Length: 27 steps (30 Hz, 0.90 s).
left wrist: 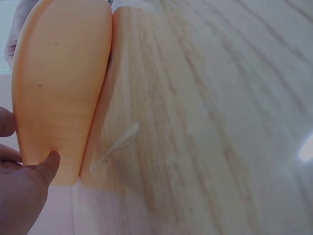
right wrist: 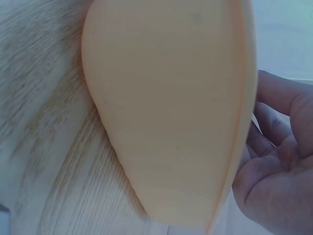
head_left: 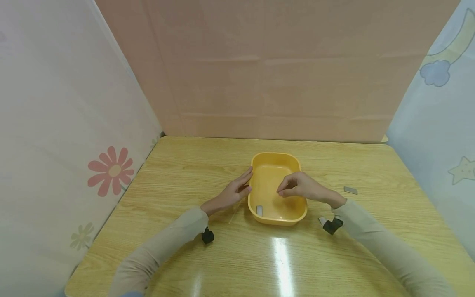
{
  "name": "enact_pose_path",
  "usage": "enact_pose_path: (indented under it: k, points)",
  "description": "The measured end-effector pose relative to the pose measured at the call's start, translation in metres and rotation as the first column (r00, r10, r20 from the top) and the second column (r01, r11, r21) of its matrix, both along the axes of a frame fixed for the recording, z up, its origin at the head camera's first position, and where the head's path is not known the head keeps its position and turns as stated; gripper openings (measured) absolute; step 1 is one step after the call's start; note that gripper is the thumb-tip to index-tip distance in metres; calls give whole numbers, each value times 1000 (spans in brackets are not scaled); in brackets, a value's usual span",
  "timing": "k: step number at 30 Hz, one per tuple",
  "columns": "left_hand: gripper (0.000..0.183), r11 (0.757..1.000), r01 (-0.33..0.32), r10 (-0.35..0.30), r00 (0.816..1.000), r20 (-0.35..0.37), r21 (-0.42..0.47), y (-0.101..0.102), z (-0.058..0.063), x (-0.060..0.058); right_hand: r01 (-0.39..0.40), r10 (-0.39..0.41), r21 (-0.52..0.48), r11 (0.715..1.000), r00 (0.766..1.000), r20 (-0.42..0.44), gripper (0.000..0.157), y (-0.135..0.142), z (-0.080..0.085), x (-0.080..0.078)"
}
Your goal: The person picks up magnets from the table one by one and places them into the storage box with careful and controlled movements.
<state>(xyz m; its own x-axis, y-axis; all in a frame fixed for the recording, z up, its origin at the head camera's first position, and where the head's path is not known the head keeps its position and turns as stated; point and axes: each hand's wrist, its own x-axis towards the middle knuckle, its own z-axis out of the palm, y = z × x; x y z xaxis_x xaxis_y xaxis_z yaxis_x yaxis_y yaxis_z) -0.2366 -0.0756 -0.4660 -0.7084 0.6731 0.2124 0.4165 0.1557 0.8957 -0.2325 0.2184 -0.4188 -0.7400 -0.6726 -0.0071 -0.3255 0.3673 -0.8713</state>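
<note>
A yellow plastic basin [head_left: 276,220] rests on the wooden table, and a small flat grey rectangle [head_left: 259,210] lies inside its near left corner. My left hand [head_left: 233,193] touches the basin's left side, fingers extended along the rim and thumb [left wrist: 51,164] on the outer wall. Over the basin's right rim reaches my right hand [head_left: 302,187], fingers bent down and their tips close to the thumb above the basin floor. Whether anything sits between those fingertips cannot be seen; in the right wrist view the rim partly hides the fingers [right wrist: 276,125].
Right of the basin, a grey flat piece [head_left: 350,190] lies on the table [head_left: 185,165]. Another such piece [head_left: 321,221] shows beside the right wrist's black camera [head_left: 332,225]. Patterned curtains hang at both sides, and a pinkish sheet [head_left: 259,82] stands behind.
</note>
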Motion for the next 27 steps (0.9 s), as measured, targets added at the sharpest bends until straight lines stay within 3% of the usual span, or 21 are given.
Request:
enact_pose_path:
  k: [6,9,11,13,16,27]
  points:
    - [56,1000,6,-6,1000,-5,-5,0,0,0,14,-14,22,1000,1000,3,18,2,2,0]
    - [55,1000,11,-11,1000,5,-11,0,13,6,24,-24,31,999,1000,6,18,2,3,1]
    - [55,1000,10,-10,1000,6,-14,0,13,6,31,-31,35,999,999,8,18,3,4,1]
    - [55,1000,5,-5,1000,0,-11,-1,13,6,35,-35,38,999,999,6,18,3,5,2]
    - [56,1000,-1,1,1000,-9,-6,-1,-1,0,39,-40,44,998,999,6,18,4,6,2]
    - [57,1000,0,0,1000,9,-1,-1,-1,0,47,-48,39,998,999,21,20,11,9,3]
